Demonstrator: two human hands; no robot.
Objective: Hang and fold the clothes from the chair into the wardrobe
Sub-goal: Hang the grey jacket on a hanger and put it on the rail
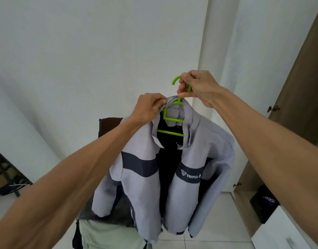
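A light grey jacket with dark bands and a printed logo hangs open-fronted on a green plastic hanger, held up in front of me. My right hand grips the hanger's hook and neck. My left hand pinches the jacket's collar at the left of the hanger. Below and behind stands a dark chair with a pale green garment and other dark clothes heaped on its seat. The brown wardrobe runs along the right edge, with one door open.
White walls lie ahead, with a column corner behind the hanger. A dark bag sits low inside the wardrobe, above a white drawer front. A dark desk with cables is at the left edge. The floor is pale tile.
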